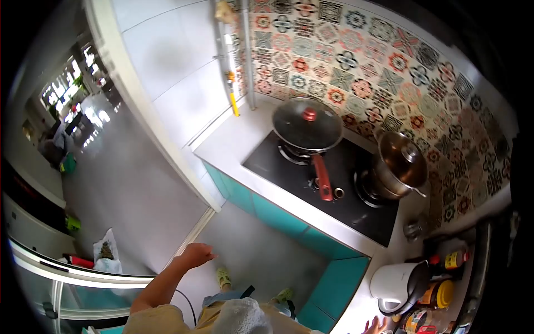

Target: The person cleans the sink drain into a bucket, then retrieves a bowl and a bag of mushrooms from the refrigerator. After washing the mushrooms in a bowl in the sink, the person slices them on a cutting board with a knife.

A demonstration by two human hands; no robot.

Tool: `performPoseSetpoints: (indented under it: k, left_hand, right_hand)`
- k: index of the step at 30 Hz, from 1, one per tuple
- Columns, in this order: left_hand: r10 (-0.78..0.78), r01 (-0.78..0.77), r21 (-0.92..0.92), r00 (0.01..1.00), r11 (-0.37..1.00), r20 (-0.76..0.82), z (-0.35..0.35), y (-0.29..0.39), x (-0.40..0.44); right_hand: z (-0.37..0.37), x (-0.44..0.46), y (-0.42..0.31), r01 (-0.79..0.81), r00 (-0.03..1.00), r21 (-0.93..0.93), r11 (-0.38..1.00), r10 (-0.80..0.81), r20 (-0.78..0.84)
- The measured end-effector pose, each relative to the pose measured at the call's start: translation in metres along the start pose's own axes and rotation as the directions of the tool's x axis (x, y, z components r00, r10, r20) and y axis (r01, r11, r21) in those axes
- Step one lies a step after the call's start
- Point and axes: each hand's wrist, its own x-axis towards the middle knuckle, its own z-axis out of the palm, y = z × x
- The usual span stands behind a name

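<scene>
My left hand (197, 255) hangs in the air over the grey floor, left of the teal cabinets, its fingers curled in; whether anything small is in it is hidden. At the bottom right edge, my right hand (376, 325) shows only in part, fingers apart, over the white counter just below the white kettle (391, 283). Jars and bottles, one with a yellow lid (444, 293), stand to the right of that hand.
A lidded frying pan (306, 131) with a red handle and a lidded steel pot (392, 172) sit on the black stove (356, 214). A yellow pipe (234, 103) runs by the wall. A doorway with a pale frame (150, 122) lies left.
</scene>
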Motion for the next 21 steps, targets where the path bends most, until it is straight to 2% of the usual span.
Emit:
performPoseSetpoints:
  k: [3, 6, 7, 8, 11, 12, 15, 18, 19, 20, 21]
  left_hand:
    - [-0.018, 0.017, -0.062, 1.000, 0.998, -0.007, 0.013, -0.050, -0.017]
    - [-0.077, 0.069, -0.182, 0.996, 0.981, -0.037, 0.030, -0.120, -0.037]
    - [-0.097, 0.100, -0.146, 0.995, 0.984, 0.029, 0.021, -0.141, -0.049]
    - [-0.148, 0.152, -0.190, 0.988, 0.970, 0.034, 0.030, -0.169, -0.061]
    - [-0.324, 0.324, -0.253, 0.945, 0.912, 0.044, 0.015, -0.233, -0.110]
    - [-0.364, 0.366, -0.259, 0.930, 0.894, 0.058, 0.016, -0.256, -0.128]
    - [-0.545, 0.481, -0.354, 0.832, 0.802, -0.103, 0.044, -0.316, -0.174]
    - [-0.714, 0.560, -0.471, 0.650, 0.681, -0.260, 0.078, -0.366, -0.197]
    - [-0.710, 0.526, -0.498, 0.624, 0.690, -0.326, 0.087, -0.378, -0.204]
    - [-0.742, 0.495, -0.581, 0.585, 0.646, -0.327, 0.093, -0.390, -0.205]
    - [-0.779, 0.542, -0.594, 0.572, 0.594, -0.256, 0.079, -0.396, -0.210]
  right_hand:
    - [0.015, -0.039, 0.054, -0.185, 0.964, -0.193, 0.964, 0.216, 0.154]
    - [0.059, -0.096, 0.098, -0.260, 0.817, -0.449, 0.855, 0.443, 0.369]
    - [0.078, -0.114, 0.107, -0.211, 0.760, -0.552, 0.807, 0.490, 0.426]
    - [0.101, -0.133, 0.111, -0.128, 0.698, -0.636, 0.761, 0.524, 0.488]
    - [0.173, -0.185, 0.109, 0.137, 0.520, -0.740, 0.658, 0.589, 0.619]
    - [0.197, -0.198, 0.104, 0.212, 0.476, -0.744, 0.634, 0.598, 0.645]
    - [0.260, -0.231, 0.091, 0.403, 0.401, -0.739, 0.540, 0.621, 0.673]
    - [0.339, -0.259, 0.088, 0.580, 0.331, -0.692, 0.430, 0.651, 0.683]
    - [0.369, -0.267, 0.093, 0.636, 0.306, -0.670, 0.383, 0.672, 0.675]
    - [0.400, -0.278, 0.098, 0.681, 0.282, -0.643, 0.350, 0.685, 0.672]
    - [0.431, -0.290, 0.105, 0.722, 0.259, -0.612, 0.324, 0.693, 0.673]
